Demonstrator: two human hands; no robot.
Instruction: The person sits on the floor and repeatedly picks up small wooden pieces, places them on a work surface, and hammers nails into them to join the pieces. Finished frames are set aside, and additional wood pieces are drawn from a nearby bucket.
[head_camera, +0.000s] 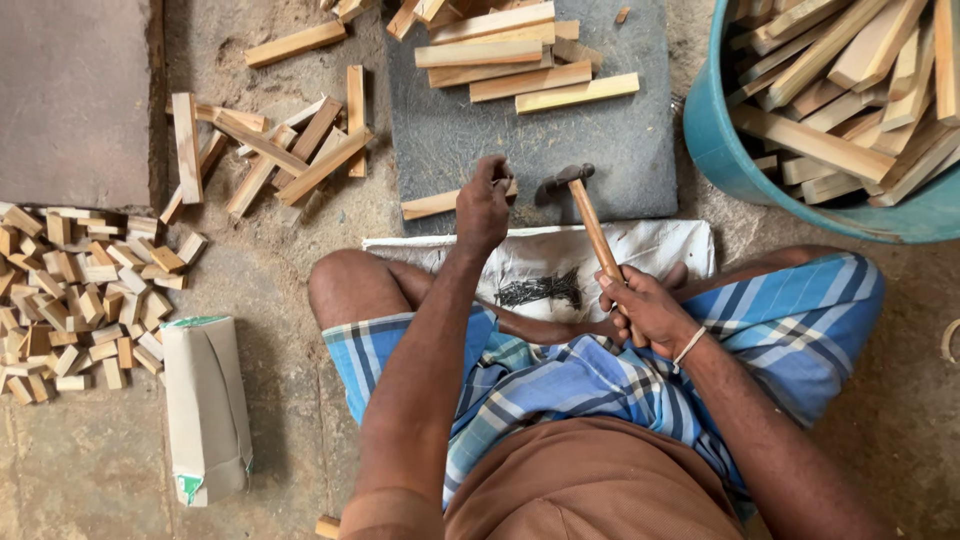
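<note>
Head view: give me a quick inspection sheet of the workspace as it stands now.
Surface: grey slab on a dusty floor.
Job's things: left hand pinches something small, hidden by the fingers, onto a wood strip; right hand grips a hammer, head resting on the slab.
Clutter: nails on white sheet; stacked strips on the slab; loose strips; small blocks; paper packet.
Grippers: both hands closed.
Cables: nothing seen.
Surroundings: blue tub filled with strips; brown mat.

1 head view, steep downward, close over lap.
</note>
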